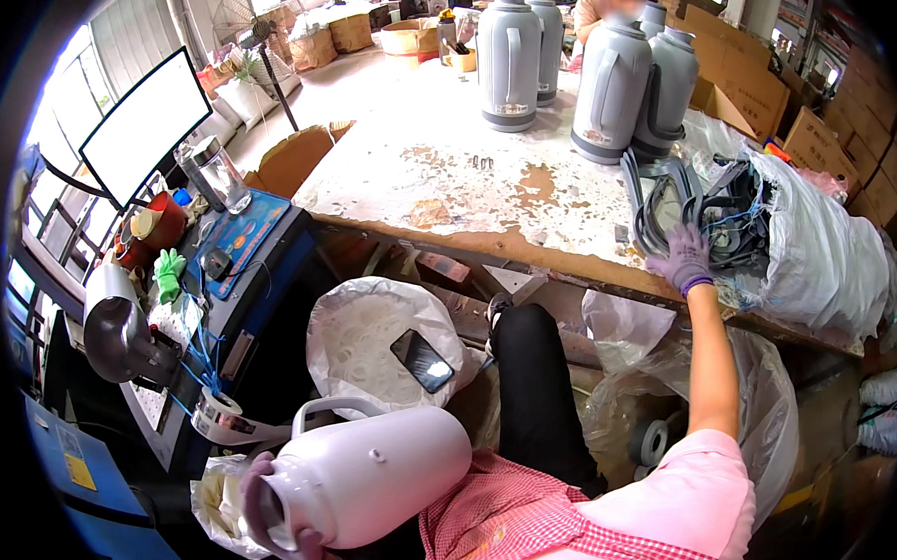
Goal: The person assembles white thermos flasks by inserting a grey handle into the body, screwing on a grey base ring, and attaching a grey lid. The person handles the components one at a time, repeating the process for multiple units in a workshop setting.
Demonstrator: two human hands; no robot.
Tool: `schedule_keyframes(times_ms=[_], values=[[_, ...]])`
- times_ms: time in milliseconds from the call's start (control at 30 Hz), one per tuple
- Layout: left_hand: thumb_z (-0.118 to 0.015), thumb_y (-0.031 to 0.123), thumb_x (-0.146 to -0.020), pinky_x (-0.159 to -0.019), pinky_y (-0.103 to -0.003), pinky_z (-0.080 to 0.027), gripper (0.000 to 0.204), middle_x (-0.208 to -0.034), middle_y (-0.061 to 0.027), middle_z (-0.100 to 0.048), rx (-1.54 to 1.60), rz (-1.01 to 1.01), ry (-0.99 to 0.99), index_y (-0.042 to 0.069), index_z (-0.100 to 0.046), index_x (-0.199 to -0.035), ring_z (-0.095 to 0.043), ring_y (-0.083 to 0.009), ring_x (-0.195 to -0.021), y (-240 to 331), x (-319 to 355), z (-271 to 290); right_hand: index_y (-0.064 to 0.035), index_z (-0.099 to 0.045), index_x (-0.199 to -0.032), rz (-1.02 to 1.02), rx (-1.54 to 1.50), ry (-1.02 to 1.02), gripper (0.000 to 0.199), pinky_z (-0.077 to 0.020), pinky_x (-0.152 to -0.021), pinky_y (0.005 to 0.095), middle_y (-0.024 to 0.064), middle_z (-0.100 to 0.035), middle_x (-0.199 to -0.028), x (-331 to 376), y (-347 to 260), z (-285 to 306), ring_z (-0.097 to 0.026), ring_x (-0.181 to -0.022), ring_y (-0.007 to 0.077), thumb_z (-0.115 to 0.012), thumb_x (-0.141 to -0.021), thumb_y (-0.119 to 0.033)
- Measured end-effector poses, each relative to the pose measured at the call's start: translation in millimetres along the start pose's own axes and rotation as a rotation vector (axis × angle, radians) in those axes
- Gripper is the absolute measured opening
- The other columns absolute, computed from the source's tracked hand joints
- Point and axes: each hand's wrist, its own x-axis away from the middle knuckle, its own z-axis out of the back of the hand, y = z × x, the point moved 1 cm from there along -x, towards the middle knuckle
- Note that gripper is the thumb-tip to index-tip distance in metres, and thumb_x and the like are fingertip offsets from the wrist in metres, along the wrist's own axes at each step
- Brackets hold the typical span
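Pale flask [382, 473]: tilted on its side, seven o'clock
Left hand [255, 509]: fingers curled around its narrow end
Right hand [683, 257]: touching grey handles [649, 217], three o'clock; cannot tell its grip

Flasks [611, 98] on table [404, 177] behind handles [640, 212]

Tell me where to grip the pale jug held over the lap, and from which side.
I'd take the jug by its looped handle, coming in from the far side, opposite the wearer. The jug is tipped onto its side, so the handle stands out along its far edge and seems to leave a gap for fingers. The left hand holds the narrower end.
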Motion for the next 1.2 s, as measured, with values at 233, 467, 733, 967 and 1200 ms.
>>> schedule_keyframes(times_ms=[233,467,733,967,1200], values=[[-0.077,0.05,-0.072,-0.099,-0.054,-0.046,0.084,-0.123,-0.0234,-0.059,-0.231,-0.1,-0.179,-0.002,-0.053,-0.133,-0.057,-0.0412,-0.116,-1.3,6.9,-14.0,-0.0176,-0.071,-0.111,0.155,0.205,-0.223,0.041,-0.0323,-0.11,0.044,0.0025,-0.068,-0.112,-34.6,31.0,-32.0,-0.054,-0.122,0.0195,-0.071,-0.076,-0.038],[-0.076,0.046,-0.075,-0.103,-0.054,-0.044,0.08,-0.126,-0.0241,-0.058,-0.346,-0.129,-0.254,-0.004,-0.053,-0.133,-0.056,-0.042,-0.119,10.2,10.3,-17.3,-0.0208,-0.072,-0.106,0.382,0.463,-0.111,0.039,-0.0255,-0.114,0.0507,-0.0004,-0.058,-0.132,-7.5,36.8,17.4,-0.041,-0.135,0.0253,-0.077,-0.071,-0.037],[-0.079,0.043,-0.074,-0.102,-0.048,-0.045,0.093,-0.124,-0.0202,-0.06,-0.336,-0.042,-0.206,-0.005,-0.042,-0.144,-0.057,-0.0365,-0.119,3.9,21.2,-32.5,-0.0106,-0.073,-0.103,0.411,-0.587,0.31,0.021,-0.0471,-0.099,0.0418,0.0109,-0.07,-0.108,-34.2,-20.5,102.3,-0.064,-0.105,0.0285,-0.074,-0.084,-0.018],[-0.091,0.034,-0.062,-0.08,-0.044,-0.057,0.049,-0.106,-0.0167,-0.066,-0.433,-0.33,-0.315,0.003,-0.06,-0.085,-0.067,-0.0403,-0.098,19.9,18.0,-94.5,-0.0099,-0.071,-0.103,1.424,-1.019,0.188,0.023,-0.0608,-0.072,0.0334,0.0073,-0.072,-0.103,103.1,-253.3,180.1,-0.072,-0.087,0.0237,-0.077,-0.08,-0.014],[-0.089,0.027,-0.068,-0.08,-0.041,-0.058,0.047,-0.108,-0.0191,-0.066,0.057,-0.084,-0.169,0.014,-0.058,-0.101,-0.068,-0.036,-0.095,24.8,27.5,-45.5,-0.0052,-0.055,-0.136,1.415,-1.513,0.029,0.076,-0.0419,-0.105,0.0507,0.0203,-0.059,-0.128,115.1,-326.1,201.3,-0.054,-0.124,0.04,-0.084,-0.075,-0.041]])
